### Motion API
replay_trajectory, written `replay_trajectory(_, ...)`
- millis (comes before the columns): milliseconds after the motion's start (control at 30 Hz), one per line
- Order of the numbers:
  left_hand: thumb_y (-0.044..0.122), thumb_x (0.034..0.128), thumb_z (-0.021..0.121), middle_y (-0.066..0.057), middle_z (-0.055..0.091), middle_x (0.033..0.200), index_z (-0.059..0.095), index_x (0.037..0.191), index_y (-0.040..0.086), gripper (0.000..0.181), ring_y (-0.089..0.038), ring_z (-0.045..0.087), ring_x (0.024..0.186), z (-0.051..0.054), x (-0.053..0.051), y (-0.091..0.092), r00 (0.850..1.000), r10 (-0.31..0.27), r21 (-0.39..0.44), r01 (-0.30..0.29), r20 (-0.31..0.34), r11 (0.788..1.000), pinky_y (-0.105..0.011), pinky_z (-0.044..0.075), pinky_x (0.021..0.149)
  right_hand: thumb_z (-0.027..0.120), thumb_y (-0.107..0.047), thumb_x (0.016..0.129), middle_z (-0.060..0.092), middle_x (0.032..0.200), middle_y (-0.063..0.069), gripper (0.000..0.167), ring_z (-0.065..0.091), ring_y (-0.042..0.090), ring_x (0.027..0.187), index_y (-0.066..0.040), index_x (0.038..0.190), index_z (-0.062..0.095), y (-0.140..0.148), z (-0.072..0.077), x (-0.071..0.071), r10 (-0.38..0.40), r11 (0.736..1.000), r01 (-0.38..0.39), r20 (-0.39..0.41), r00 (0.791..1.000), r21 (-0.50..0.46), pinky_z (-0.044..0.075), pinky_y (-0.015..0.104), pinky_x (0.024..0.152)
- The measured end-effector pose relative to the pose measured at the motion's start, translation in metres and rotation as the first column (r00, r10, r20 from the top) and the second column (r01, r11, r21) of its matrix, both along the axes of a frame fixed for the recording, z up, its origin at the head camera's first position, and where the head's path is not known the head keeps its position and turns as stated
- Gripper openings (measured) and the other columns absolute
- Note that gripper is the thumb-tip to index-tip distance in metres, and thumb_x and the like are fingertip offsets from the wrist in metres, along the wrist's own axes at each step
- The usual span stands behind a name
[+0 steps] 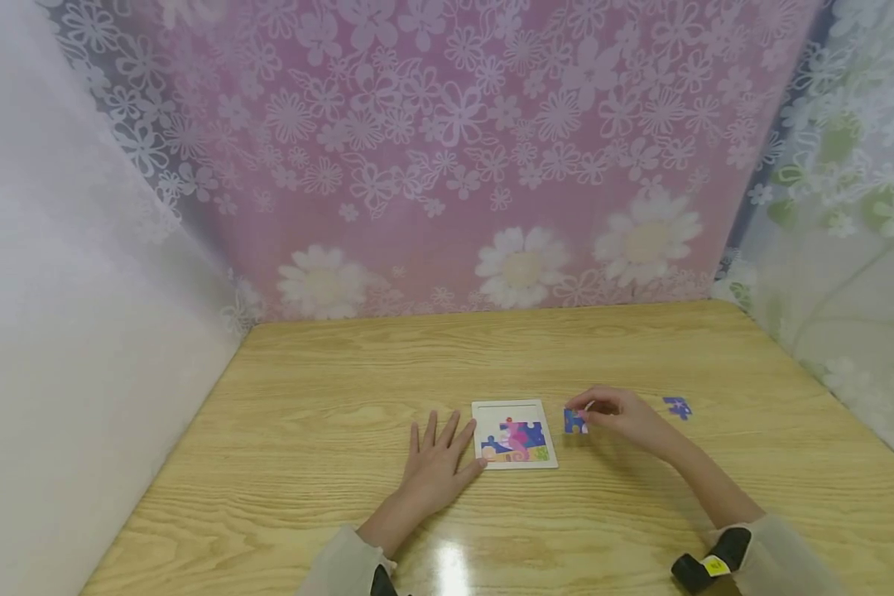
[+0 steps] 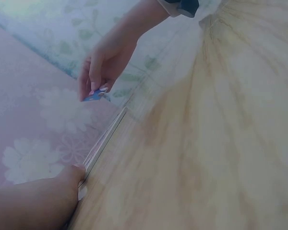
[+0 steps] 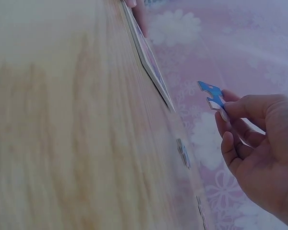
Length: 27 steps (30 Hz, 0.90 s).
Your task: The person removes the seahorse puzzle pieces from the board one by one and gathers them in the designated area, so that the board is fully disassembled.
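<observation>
A square white puzzle frame (image 1: 507, 406) lies on the table, its lower part filled with joined pieces that show a pink seahorse (image 1: 517, 439) on blue. My left hand (image 1: 434, 472) rests with spread fingers along the frame's left side, thumb at its lower left corner. To the right of the frame, my right hand (image 1: 626, 420) pinches a blue jigsaw piece (image 1: 574, 420) between thumb and fingers, held above the table. In the right wrist view this jigsaw piece (image 3: 211, 93) shows a notched edge and some white.
Beyond my right hand lies a loose blue-purple piece (image 1: 677, 407). The right wrist view shows one loose piece (image 3: 183, 153) edge-on and another (image 3: 201, 212) below it. Flowered cloth (image 1: 447, 165) hangs behind the wooden table (image 1: 343, 372), with pale cloth at both sides.
</observation>
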<state>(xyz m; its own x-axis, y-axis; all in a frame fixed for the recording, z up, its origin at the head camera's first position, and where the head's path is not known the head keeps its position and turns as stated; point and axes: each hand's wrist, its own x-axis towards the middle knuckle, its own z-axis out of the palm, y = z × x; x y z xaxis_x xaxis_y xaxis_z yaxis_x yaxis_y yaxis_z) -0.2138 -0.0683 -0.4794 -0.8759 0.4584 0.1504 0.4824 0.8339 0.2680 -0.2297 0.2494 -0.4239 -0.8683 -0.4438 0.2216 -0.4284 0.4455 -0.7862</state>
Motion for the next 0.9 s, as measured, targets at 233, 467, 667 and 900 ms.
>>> replay_trajectory(233,0.060,0.0924,0.029,-0.008,0.020,0.150,0.029,0.146,0.022,0.065,-0.038,0.005,0.135,0.000,0.000,-0.001,1.000,-0.001,-0.003,0.001,0.001,1.000,-0.057,-0.002,0.103,0.056,-0.011,0.092,0.061,0.105,0.011,0.021,0.059,0.017,0.087,-0.003,0.110,0.064,0.013,-0.007,0.000,-0.036,0.999,0.036,0.015,0.999,-0.002,0.050,0.029,0.071)
replay_trajectory(467,0.061,0.0924,0.027,-0.007,0.018,0.151,0.027,0.146,0.023,0.066,-0.037,0.004,0.136,0.001,0.001,0.000,1.000,0.003,-0.014,-0.003,0.016,1.000,-0.056,-0.004,0.103,0.057,-0.008,0.092,0.061,0.104,0.013,0.020,0.058,0.016,0.083,-0.001,0.109,0.063,0.022,-0.017,-0.001,-0.016,1.000,0.017,0.020,1.000,-0.019,0.050,0.029,0.063)
replay_trajectory(667,0.060,0.0926,0.028,-0.007,0.018,0.150,0.028,0.146,0.023,0.065,-0.037,0.004,0.136,0.000,0.001,0.000,1.000,0.004,-0.013,-0.004,0.017,1.000,-0.056,-0.003,0.103,0.056,-0.006,0.092,0.059,0.104,0.018,0.021,0.055,0.019,0.071,0.002,0.109,0.062,0.021,-0.022,-0.001,0.005,0.999,-0.002,0.055,0.998,-0.052,0.048,0.029,0.055)
replay_trajectory(900,0.061,0.0923,0.027,-0.006,0.017,0.151,0.027,0.146,0.024,0.066,-0.036,0.003,0.136,-0.001,0.001,0.000,1.000,0.005,-0.013,-0.005,0.013,1.000,-0.056,-0.004,0.103,0.056,-0.003,0.091,0.059,0.105,0.021,0.019,0.056,0.016,0.074,0.004,0.107,0.063,0.020,-0.027,-0.003,0.011,0.998,-0.008,0.058,0.998,-0.054,0.048,0.026,0.059)
